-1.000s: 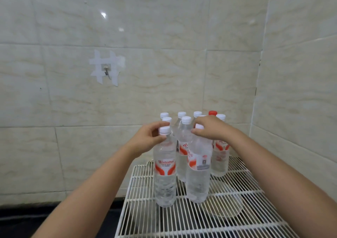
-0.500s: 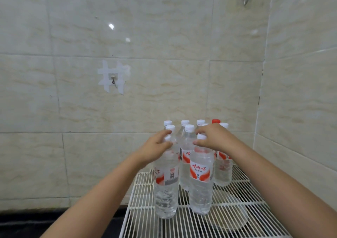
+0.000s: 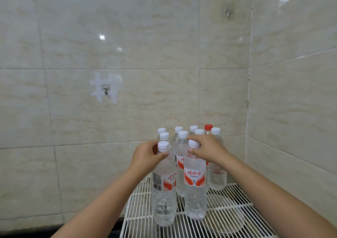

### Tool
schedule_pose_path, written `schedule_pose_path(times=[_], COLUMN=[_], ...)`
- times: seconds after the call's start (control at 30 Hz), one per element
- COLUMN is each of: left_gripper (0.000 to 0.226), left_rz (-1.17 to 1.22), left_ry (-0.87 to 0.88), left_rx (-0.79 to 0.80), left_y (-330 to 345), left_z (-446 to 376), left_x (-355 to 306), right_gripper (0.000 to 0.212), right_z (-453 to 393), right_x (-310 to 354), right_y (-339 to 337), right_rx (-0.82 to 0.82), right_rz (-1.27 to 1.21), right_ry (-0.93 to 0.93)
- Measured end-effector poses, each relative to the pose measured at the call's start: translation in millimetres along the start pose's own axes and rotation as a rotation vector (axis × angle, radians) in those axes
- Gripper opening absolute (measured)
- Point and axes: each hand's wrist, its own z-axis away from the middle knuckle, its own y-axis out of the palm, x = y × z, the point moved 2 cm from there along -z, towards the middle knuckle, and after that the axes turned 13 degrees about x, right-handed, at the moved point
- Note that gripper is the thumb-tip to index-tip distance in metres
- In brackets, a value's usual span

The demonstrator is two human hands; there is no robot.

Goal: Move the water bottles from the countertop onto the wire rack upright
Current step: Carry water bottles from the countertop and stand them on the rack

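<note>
- Your left hand (image 3: 145, 155) pinches the neck of the front-left clear plastic water bottle (image 3: 164, 192), just under its white cap.
- Your right hand (image 3: 207, 151) curls round the neck of the front-right clear bottle with the red-and-white label (image 3: 195, 188).
- Both bottles stand upright on the white wire rack (image 3: 228, 210), in front of more bottles.
- They look full, so probably heavy; thin walls will dent.
- Grip at the stiff neck.
- Narrow bases may rock on the wires.

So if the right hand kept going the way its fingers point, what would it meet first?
The right hand points left past the bottle it grips; next in line looks like the white-capped bottle held by the left hand, though depth is unclear.
</note>
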Motion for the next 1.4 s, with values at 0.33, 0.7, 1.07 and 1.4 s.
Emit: schedule_pose_path(times=[0.33, 0.7, 1.07, 1.4], left_gripper=[0.023, 0.025, 0.035, 0.039], left_rz=[0.110, 0.114, 0.181, -0.441], left_ry=[0.168, 0.238, 0.222, 0.044], left_rx=[0.130, 0.163, 0.101, 0.030], left_y=[11, 11, 24, -9], left_z=[-17, -28, -23, 11], left_x=[1, 18, 20, 41], right_gripper=[0.042, 0.040, 0.049, 0.035], right_z=[-13, -24, -15, 13], right_x=[0, -5, -8, 29], right_y=[4, 17, 29, 45], right_rx=[-0.031, -0.076, -0.151, -0.434], right_rz=[-0.140, -0.204, -0.198, 0.090], right_ry=[-0.027, -0.062, -0.014, -0.304])
